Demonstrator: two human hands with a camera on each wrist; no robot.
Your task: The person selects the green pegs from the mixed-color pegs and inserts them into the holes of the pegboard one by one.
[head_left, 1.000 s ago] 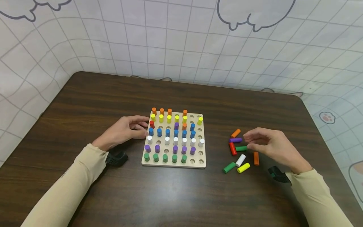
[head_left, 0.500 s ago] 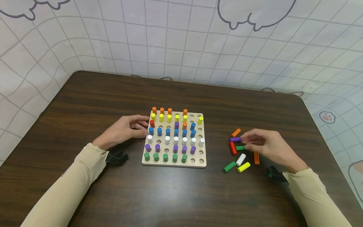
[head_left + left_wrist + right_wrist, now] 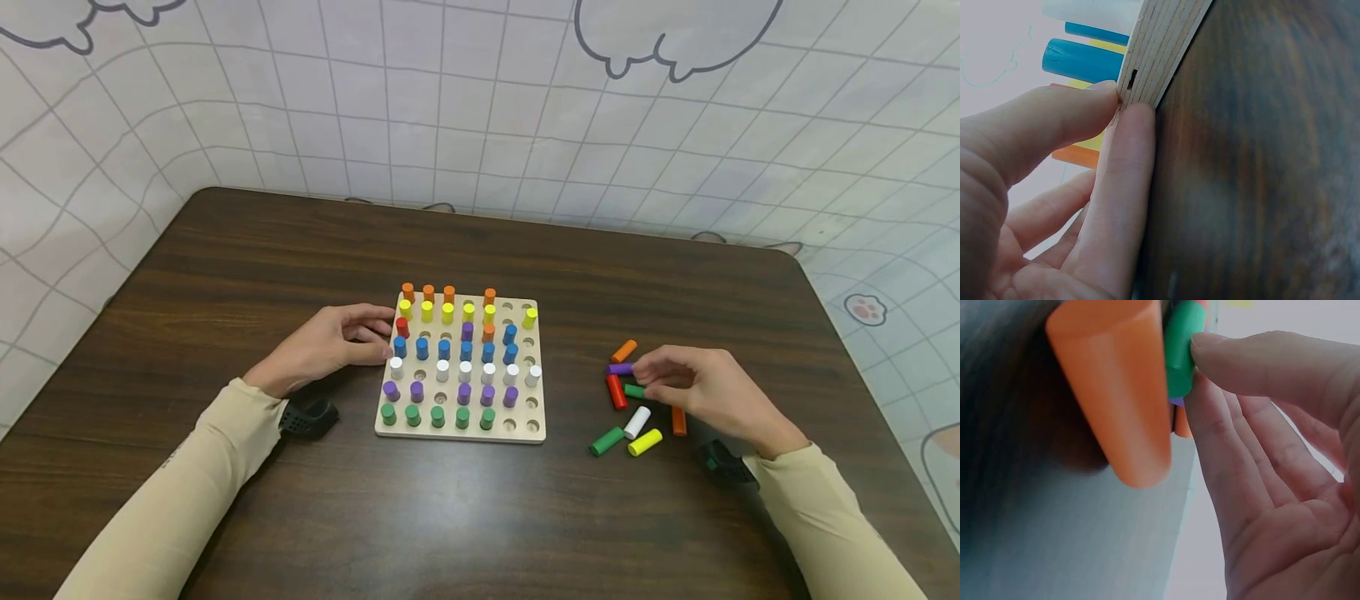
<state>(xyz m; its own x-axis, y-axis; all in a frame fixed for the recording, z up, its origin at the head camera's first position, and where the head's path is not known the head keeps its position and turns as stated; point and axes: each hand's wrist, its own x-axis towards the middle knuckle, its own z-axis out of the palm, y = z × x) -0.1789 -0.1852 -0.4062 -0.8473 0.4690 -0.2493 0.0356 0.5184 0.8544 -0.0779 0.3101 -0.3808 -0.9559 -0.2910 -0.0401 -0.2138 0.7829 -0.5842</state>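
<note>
A square wooden pegboard (image 3: 459, 432) with rows of coloured pegs lies mid-table. My left hand (image 3: 337, 346) is at its left edge, thumb and index finger pinching the plywood rim, as the left wrist view shows. My right hand (image 3: 701, 387) is over the loose pegs at the right. Its thumb and index fingertips are at the end of a green peg (image 3: 1179, 359) lying on the table; whether they pinch it I cannot tell. A purple peg (image 3: 620, 369) lies just beyond the index finger. An orange peg (image 3: 1113, 394) lies close below the hand.
Around the right hand lie an orange peg (image 3: 625, 351), a red peg (image 3: 616, 392), a white peg (image 3: 637, 422), a yellow peg (image 3: 645, 442) and a second green peg (image 3: 607, 442). The dark wooden table (image 3: 442, 525) meets a grid-patterned cloth (image 3: 480, 125) at the back.
My right hand has moved slightly left, and its fingertips cover more of the green peg. The left hand and the board have stayed put.
</note>
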